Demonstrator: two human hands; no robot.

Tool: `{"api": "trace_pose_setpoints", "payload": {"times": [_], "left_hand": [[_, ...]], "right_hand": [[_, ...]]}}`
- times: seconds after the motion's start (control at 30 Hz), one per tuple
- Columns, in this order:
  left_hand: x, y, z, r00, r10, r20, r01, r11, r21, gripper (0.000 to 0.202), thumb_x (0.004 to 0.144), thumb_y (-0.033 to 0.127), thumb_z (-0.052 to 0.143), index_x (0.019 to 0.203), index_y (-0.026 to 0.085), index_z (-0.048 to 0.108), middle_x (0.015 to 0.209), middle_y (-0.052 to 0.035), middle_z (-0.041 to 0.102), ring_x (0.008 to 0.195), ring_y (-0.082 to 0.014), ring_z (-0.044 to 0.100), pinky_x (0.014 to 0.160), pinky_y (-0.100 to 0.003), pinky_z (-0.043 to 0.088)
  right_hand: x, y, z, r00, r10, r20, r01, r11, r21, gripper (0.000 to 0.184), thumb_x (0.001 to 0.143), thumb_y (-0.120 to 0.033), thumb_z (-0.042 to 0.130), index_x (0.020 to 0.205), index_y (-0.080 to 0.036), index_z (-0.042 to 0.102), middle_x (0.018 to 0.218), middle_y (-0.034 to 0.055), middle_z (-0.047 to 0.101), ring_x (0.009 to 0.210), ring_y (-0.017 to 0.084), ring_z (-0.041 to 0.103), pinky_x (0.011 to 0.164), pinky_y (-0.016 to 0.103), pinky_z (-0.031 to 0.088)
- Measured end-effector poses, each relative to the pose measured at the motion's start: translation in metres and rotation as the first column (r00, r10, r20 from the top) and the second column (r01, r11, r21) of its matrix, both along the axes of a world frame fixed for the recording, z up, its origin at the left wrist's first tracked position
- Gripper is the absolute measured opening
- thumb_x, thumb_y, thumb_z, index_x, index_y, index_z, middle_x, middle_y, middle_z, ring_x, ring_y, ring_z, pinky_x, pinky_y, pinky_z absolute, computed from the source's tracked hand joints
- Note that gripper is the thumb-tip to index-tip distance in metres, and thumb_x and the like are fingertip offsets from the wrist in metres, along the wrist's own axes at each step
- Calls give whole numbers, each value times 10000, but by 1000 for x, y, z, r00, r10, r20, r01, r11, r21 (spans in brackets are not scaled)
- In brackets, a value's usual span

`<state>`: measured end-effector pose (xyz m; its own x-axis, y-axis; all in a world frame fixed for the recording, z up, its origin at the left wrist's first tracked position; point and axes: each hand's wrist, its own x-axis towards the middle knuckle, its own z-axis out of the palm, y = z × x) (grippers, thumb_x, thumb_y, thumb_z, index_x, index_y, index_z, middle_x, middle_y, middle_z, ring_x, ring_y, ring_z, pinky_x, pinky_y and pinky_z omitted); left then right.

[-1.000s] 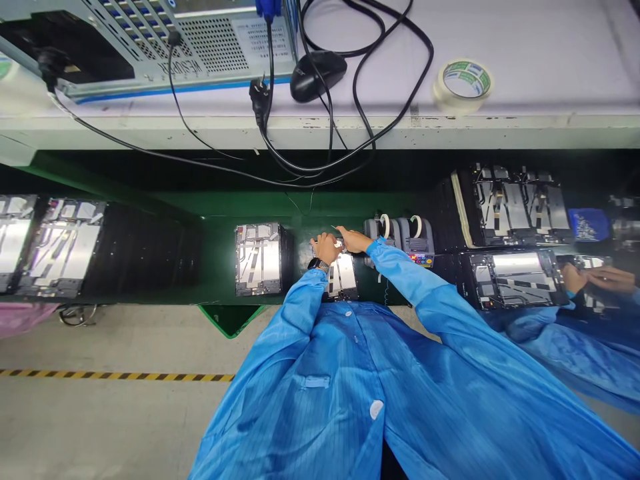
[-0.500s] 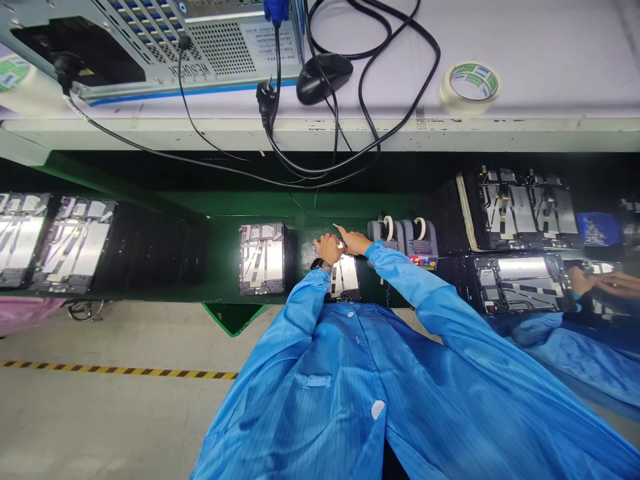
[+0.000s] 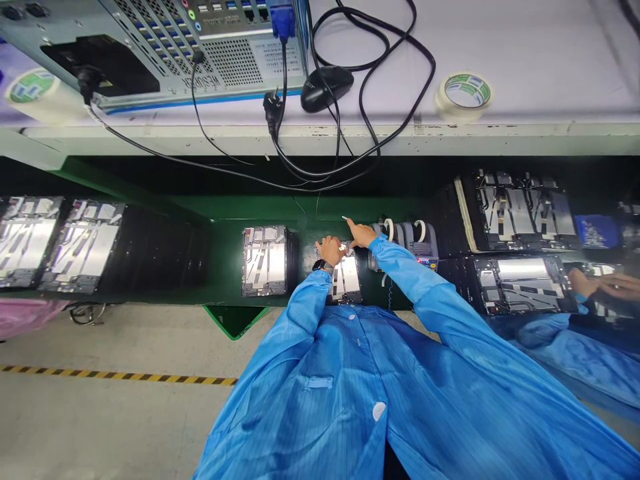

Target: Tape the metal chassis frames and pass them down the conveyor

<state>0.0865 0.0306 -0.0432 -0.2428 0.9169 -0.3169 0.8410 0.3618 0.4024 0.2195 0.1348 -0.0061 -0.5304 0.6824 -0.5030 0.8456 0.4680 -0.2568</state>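
Note:
An opened tablet-like device [image 3: 347,280], with silver plates and dark strips inside, lies in front of my body on the green bench. My left hand [image 3: 330,251] rests on its upper left part, fingers spread and bent, a dark watch at the wrist. Just above its upper right corner is my right hand [image 3: 362,235], thumb and index finger apart. A small white strip [image 3: 345,217] sticks out at the index fingertip; how it is held is too small to tell. To the left lies a stack of similar devices [image 3: 265,261].
Two grey tape dispensers [image 3: 425,248] stand right of my hands. Devices [image 3: 523,285] lie farther right, others [image 3: 83,247] far left. A white shelf [image 3: 525,137] ahead carries a computer case [image 3: 225,60], black mouse [image 3: 326,87], cables and tape rolls [image 3: 465,97]. A person's hand [image 3: 607,285] shows at right.
My right hand has moved up and slightly right, away from my left hand, with the white strip at its fingertip. My left hand stays on the device. The whole view has shifted slightly.

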Motion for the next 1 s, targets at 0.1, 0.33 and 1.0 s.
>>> {"api": "trace_pose_setpoints", "payload": {"times": [0.1,0.33,1.0], "left_hand": [[-1,0,-2,1000,1,0,-1,1000,7,326,774,446,831,928,215,661,1207,-103,644,1232,-316,513,1148,-558,205],[-1,0,-6,1000,0,12,-1,999,35,315,761,425,844,896,210,658,1187,-108,642,1215,-320,519,1140,-563,209],[-53,-70,-5,839,336,428,-518,732,442,134,862,162,649,983,216,624,1070,-82,614,1094,-238,583,1030,-405,444]], "right_hand": [[7,2,-4,999,-23,-46,24,999,43,1047,836,-403,829,1621,-183,172,1251,210,691,1144,353,678,900,384,487],[13,-12,-17,999,-47,-24,46,999,-10,1205,648,-452,957,1582,-144,261,1264,231,659,1164,370,641,940,411,468],[15,-37,-24,995,34,-96,-24,994,104,1159,783,-490,818,1639,-149,115,1354,237,532,1208,389,552,985,446,432]]}}
